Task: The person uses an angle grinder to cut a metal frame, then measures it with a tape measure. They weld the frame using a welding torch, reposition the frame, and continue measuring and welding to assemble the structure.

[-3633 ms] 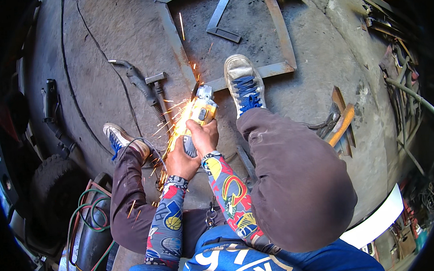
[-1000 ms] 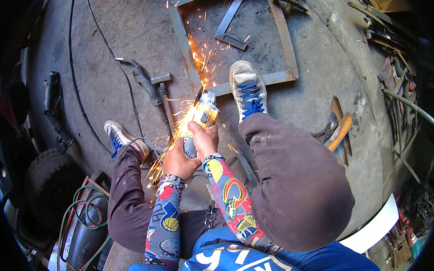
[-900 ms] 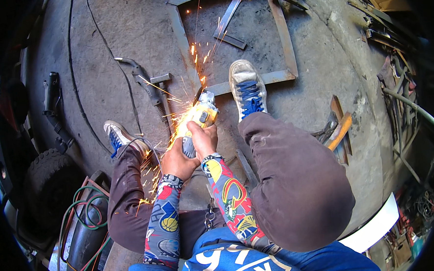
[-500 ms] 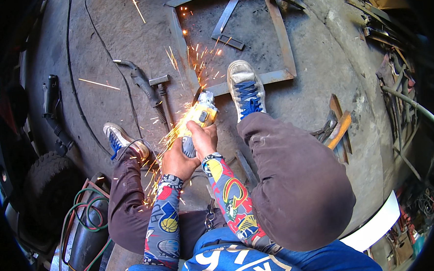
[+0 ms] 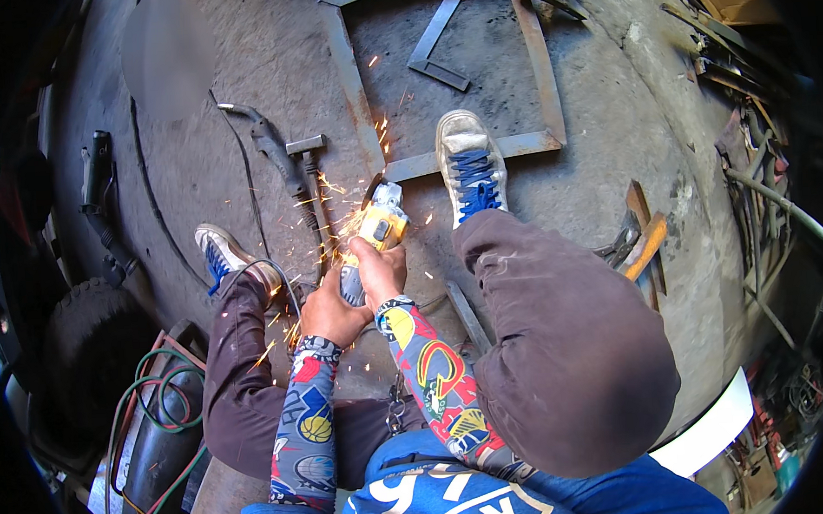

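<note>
A yellow and grey angle grinder (image 5: 384,227) is gripped in both my hands. My right hand (image 5: 381,270) wraps round its body near the yellow part. Behind it, my left hand (image 5: 332,311) closes on the grey rear end. The grinder's dark disc (image 5: 371,190) is at the near-left corner of a square steel frame (image 5: 528,143) lying on the floor; whether it touches is hard to tell. Orange sparks fly from the disc, mostly back toward my left hand and leg. My right shoe (image 5: 471,165) rests against the frame's near bar.
Inside the frame lies a metal try square (image 5: 437,40). Left of the grinder are a hammer (image 5: 307,146) and a welding torch (image 5: 281,157). An orange-handled tool (image 5: 648,245) lies right of my knee. Scrap metal (image 5: 751,174) lines the right side; hoses (image 5: 163,391) coil at lower left.
The spray of sparks has thinned and shortened, with fewer flying past the disc over the frame. The grinder and both hands have shifted slightly nearer and left, still held together.
</note>
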